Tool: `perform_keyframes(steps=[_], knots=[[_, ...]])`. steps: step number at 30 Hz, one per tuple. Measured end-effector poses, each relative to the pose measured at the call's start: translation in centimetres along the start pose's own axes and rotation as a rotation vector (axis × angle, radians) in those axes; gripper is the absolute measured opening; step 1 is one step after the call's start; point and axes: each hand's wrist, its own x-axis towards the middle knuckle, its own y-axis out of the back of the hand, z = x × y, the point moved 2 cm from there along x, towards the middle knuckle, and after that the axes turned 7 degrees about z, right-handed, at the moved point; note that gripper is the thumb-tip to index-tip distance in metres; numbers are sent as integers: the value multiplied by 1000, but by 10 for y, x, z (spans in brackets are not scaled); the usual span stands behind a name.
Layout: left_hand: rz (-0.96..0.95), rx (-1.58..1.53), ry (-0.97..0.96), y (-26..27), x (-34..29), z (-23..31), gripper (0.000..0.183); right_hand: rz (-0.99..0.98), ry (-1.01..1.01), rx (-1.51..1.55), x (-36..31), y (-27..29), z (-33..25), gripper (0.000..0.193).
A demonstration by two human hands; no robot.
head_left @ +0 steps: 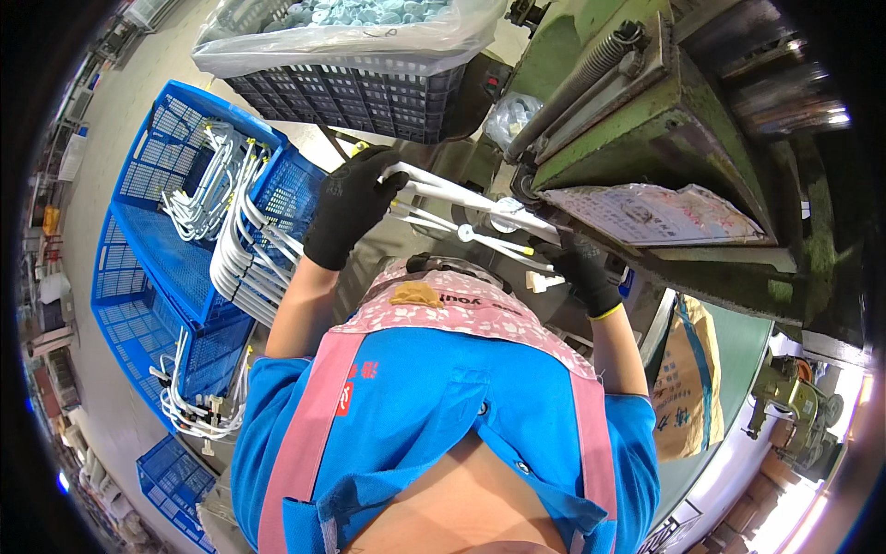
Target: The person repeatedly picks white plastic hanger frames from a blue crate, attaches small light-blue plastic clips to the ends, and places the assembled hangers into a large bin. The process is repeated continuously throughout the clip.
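White cable bundle (461, 195) lies crosswise, slanting down rightward.

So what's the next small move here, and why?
Probably bring the thin white cords up against the white tube: they hang apart below it, while the left hand grips one end and the right hand is at the other.

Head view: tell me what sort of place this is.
Likely a factory workshop: a large green machine stands at right, blue crates hold white cord-like parts, and a black crate holds pale pieces.
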Motion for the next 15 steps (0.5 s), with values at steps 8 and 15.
perform_keyframes(steps=[8, 15], knots=[[-547, -1061, 383, -31, -38, 21, 40, 42, 27, -223, 17, 17, -44, 40], [-684, -891, 198, -46, -53, 29, 41, 245, 116, -302, 17, 12, -54, 34]])
